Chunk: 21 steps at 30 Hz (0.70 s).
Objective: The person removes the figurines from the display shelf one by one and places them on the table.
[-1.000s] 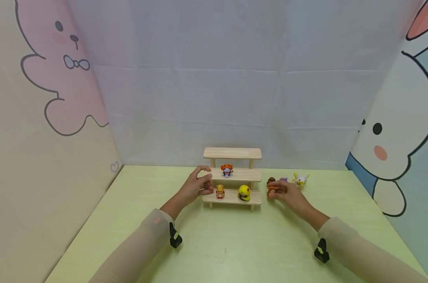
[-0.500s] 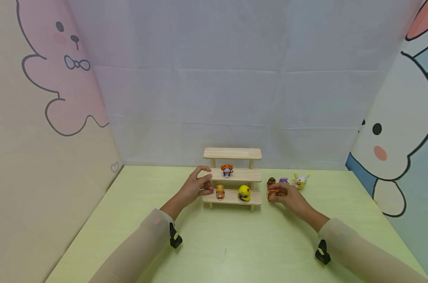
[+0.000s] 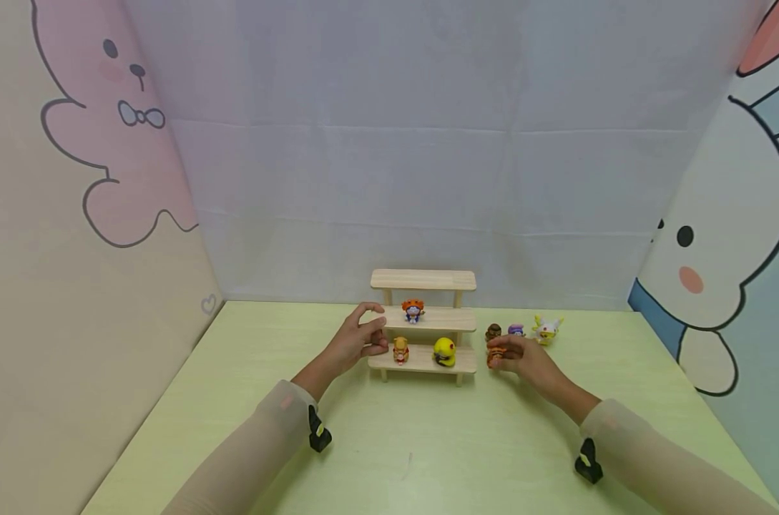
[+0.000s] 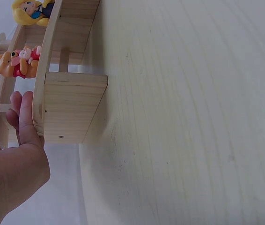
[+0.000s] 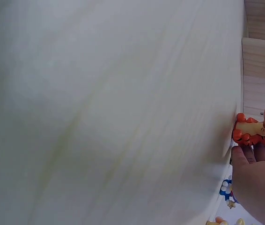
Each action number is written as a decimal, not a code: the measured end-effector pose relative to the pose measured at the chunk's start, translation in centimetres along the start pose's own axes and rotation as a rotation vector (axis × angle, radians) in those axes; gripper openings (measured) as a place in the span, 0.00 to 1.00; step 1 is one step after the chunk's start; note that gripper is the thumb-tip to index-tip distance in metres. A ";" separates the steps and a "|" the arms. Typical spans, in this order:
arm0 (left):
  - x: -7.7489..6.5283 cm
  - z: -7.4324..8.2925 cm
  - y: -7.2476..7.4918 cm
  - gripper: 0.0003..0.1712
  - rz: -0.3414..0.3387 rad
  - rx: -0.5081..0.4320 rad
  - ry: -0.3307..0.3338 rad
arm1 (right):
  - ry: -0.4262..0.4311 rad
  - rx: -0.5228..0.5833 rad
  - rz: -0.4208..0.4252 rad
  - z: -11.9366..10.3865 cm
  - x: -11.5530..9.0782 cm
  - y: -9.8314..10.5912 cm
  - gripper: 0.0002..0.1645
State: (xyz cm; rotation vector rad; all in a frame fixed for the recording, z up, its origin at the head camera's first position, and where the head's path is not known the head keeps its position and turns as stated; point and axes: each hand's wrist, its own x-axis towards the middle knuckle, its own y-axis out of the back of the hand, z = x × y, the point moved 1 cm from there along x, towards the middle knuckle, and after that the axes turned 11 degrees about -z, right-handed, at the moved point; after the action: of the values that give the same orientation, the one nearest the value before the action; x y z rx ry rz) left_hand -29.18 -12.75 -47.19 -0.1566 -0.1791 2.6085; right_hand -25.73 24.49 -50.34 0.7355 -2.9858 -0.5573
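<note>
A three-tier wooden display shelf (image 3: 428, 318) stands on the table. My left hand (image 3: 357, 337) grips its left end, fingers (image 4: 25, 119) curled at the ends of the boards. My right hand (image 3: 533, 359) holds an orange striped tiger figurine (image 5: 250, 130) between thumb and fingers, just right of the shelf and low at the tabletop. On the lowest tier sit a bear figurine (image 4: 18, 65) in red and a yellow-haired figurine (image 3: 445, 352). An orange-hooded figurine (image 3: 413, 310) sits on the middle tier. The top board (image 3: 423, 279) carries nothing.
Behind my right hand stand a brown figurine (image 3: 493, 332), a purple-topped figurine (image 3: 516, 329) and a white-and-yellow figurine (image 3: 546, 329). The pale table (image 3: 389, 443) meets a white cloth backdrop (image 3: 428, 179) behind the shelf, with printed side panels left and right.
My right hand has drawn the tiger figurine slightly toward me, uncovering more of the brown and purple-topped figurines. My left hand has stayed on the shelf.
</note>
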 end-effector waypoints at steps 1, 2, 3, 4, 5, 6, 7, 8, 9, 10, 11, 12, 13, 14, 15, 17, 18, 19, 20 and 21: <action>0.0 0.0 0.0 0.18 0.001 0.002 0.000 | 0.002 0.002 0.002 0.0 0.0 0.0 0.27; 0.0 0.0 0.0 0.17 0.001 0.004 0.000 | 0.005 0.002 0.002 -0.1 0.0 0.0 0.27; 0.0 0.0 0.0 0.17 0.001 0.006 0.000 | 0.006 0.003 0.004 -0.1 0.0 0.0 0.27; 0.0 0.0 0.1 0.17 0.002 0.005 0.001 | 0.009 0.000 0.002 -0.1 0.0 0.0 0.27; 0.1 -0.1 0.1 0.17 0.003 0.004 0.001 | 0.013 -0.002 -0.002 -0.1 0.0 0.0 0.27; 0.1 -0.1 0.1 0.17 0.005 0.004 0.002 | 0.008 0.004 0.003 -0.2 -0.1 0.0 0.27; 0.1 -0.1 0.1 0.17 0.006 0.003 0.003 | 0.006 0.003 0.005 -0.2 -0.1 -0.1 0.27; 0.1 -0.1 0.1 0.17 0.007 0.003 0.003 | 0.005 0.003 0.006 -0.2 -0.1 -0.1 0.27; 0.0 -0.1 0.1 0.17 0.008 0.001 0.004 | 0.004 0.001 0.006 -0.3 -0.1 -0.1 0.28; 0.0 -0.1 0.1 0.17 0.010 0.000 0.004 | 0.004 -0.004 0.004 -0.3 -0.1 -0.1 0.28; 0.0 -0.1 0.1 0.17 0.010 0.001 0.004 | 0.003 -0.005 0.005 -0.4 -0.1 -0.1 0.28; 0.0 -0.1 0.1 0.17 0.010 0.003 0.004 | 0.002 -0.006 0.006 -0.5 -0.2 -0.1 0.28; 0.0 -0.1 0.1 0.18 0.011 0.003 0.003 | 0.001 -0.011 0.007 -0.6 -0.2 0.0 0.28; 0.0 -0.1 0.1 0.17 0.010 0.002 0.003 | -0.001 -0.011 0.011 -0.7 -0.2 0.0 0.28; 0.0 -0.1 0.1 0.18 0.010 -0.001 0.003 | -0.003 -0.010 0.014 -0.7 -0.2 0.1 0.28; 0.1 -0.1 0.1 0.17 0.010 -0.005 0.003 | -0.004 -0.021 0.021 -1.0 -0.2 0.3 0.28; 0.0 -0.1 0.1 0.17 0.010 -0.006 0.002 | -0.003 -0.024 0.023 -1.1 -0.2 0.5 0.28; 0.0 -0.1 0.1 0.17 0.011 -0.007 0.002 | -0.004 -0.028 0.027 -1.2 -0.2 0.6 0.28; 0.0 -0.1 0.0 0.17 0.011 -0.006 0.002 | 0.000 -0.030 0.026 -1.4 -0.3 0.7 0.29; 0.0 0.0 0.0 0.17 0.012 -0.007 0.003 | 0.000 -0.032 0.024 -1.5 -0.3 0.8 0.29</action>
State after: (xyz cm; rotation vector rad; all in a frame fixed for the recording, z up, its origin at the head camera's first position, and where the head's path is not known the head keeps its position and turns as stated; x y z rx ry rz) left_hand -29.19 -12.75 -47.21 -0.1648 -0.1865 2.6198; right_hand -25.66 24.77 -48.62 0.6973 -2.9738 -0.6015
